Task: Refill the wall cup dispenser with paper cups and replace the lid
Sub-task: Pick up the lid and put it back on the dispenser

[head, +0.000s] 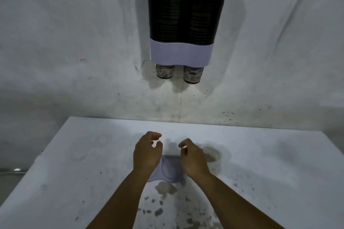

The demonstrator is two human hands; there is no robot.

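A dark double-tube cup dispenser [186, 5] with a pale lilac base band hangs on the wall at top centre; its top is out of frame. Stacked cup rims show through both tubes. Two printed paper cups [164, 71] [193, 74] poke out below the band. The lilac lid [170, 170] with two circular outlines lies flat on the white table, partly hidden by my wrists. My left hand [148, 151] and my right hand [192, 156] hover above it, fingers loosely curled, holding nothing.
The white table [270, 163] butts against a stained white wall. Its surface carries faint ring marks, a round stain right of my right hand and chipped grey patches near the front edge. The table's left edge drops off to a dark floor.
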